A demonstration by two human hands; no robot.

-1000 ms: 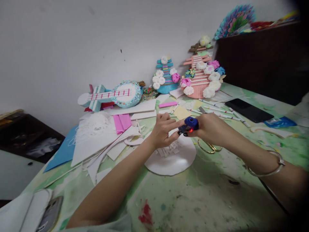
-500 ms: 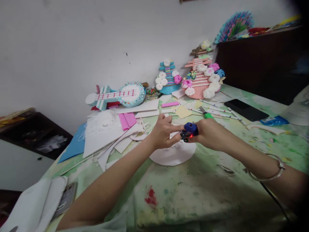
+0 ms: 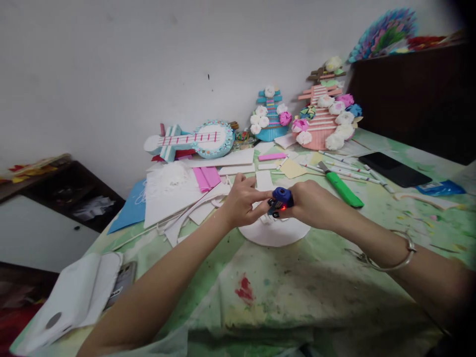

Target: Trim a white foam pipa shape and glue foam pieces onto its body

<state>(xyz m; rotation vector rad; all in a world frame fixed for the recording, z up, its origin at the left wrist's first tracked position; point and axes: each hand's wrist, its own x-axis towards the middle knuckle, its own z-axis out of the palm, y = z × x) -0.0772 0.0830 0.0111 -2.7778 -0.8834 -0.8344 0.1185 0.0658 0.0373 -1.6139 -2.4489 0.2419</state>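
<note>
My right hand (image 3: 314,204) is wrapped round a blue hot glue gun (image 3: 283,197) with a small red light glowing on it. Close against the gun's front end, my left hand (image 3: 243,200) has its thumb and index finger brought together in a pinch, the other fingers curled. What lies between those fingertips is hidden. Both hands are above a round white board (image 3: 275,237), which has small white pieces on it, partly covered by the hands. A white strip (image 3: 264,179) sticks out behind it.
A green utility knife (image 3: 342,186), several markers (image 3: 349,172) and a black phone (image 3: 394,168) lie to the right. White sheets (image 3: 159,198) and pink paper (image 3: 207,179) are at left. Decorated model instruments (image 3: 213,139) stand along the wall. A white case (image 3: 74,297) rests front left.
The view has swung slightly left, so things appear shifted right. The green knife's handle now shows fully. Both hands keep nearly the same pose at the glue gun.
</note>
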